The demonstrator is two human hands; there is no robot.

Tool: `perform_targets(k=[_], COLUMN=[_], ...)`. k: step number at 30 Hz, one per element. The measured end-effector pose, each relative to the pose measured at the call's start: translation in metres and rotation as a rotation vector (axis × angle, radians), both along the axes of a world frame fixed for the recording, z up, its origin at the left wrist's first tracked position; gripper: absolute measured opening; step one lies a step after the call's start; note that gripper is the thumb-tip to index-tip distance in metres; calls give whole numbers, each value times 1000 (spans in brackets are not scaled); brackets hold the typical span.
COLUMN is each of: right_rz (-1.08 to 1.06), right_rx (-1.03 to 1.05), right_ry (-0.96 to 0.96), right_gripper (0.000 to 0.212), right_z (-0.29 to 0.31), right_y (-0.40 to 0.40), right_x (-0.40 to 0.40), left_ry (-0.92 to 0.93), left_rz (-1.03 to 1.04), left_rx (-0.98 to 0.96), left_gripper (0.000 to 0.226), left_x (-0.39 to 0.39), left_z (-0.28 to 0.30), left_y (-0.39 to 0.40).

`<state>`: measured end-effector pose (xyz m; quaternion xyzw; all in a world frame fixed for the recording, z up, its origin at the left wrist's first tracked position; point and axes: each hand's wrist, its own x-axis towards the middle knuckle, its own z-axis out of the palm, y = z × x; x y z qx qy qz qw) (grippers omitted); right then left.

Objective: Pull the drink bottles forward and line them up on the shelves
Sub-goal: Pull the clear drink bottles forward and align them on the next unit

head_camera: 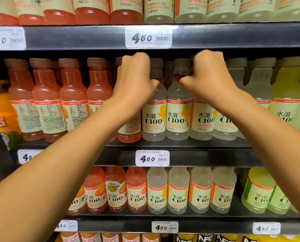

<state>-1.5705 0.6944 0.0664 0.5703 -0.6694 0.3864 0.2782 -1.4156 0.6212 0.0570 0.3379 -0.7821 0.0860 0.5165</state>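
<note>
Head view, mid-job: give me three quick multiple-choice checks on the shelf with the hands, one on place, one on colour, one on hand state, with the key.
1. Where are both hands?
A. At the bottle tops on the middle shelf
B. On the bottom shelf
C. At the price tags

2. What colour is the drink in the bottles left of the left hand?
A. Clear
B. Pink-red
C. Blue

3. How do the hands look?
A. Flat and open
B. Fingers curled over the bottle tops
C. Hanging at the sides

Key:
1 A: the left hand and right hand are up at the caps of the middle shelf row.
2 B: the pink-red bottles stand left of that hand; the clear bottles stand between the hands.
3 B: both hands' fingers curl down behind the bottle necks; the grip itself is hidden.
</note>
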Motion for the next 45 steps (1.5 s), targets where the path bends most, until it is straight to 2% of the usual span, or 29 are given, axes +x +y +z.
perform_targets(k=[6,13,19,27,33,38,42,45], right_rz=[30,53,34,18,9,-16,149,238], right_rx=[63,43,25,31,20,-220,-264,-223], right_ry=[-48,-62,-57,-61,-84,-43,-43,-85], right_gripper=[21,26,22,23,26,35,33,33], right_z=[1,3,-1,-4,-7,-17,-26,-27], right_y=[-1,-2,-2,2,9,29,31,18], right_x=[-4,-6,-4,0,2,-4,34,74], left_ry=[3,6,-10,-8,-51,-14,85,75], left_rz=[30,21,23,37,34,11,62,80], left_rx=[-80,-29,-18,-7,-4,-261,-223,-160], left_gripper=[26,26,41,40,26,31,35,37], left_x=[-6,-3,-3,-2,1,43,95,115], left_z=[-6,0,4,1,-3,-12,-18,-18], left_y=[0,-3,1,1,16,24,4,-13])
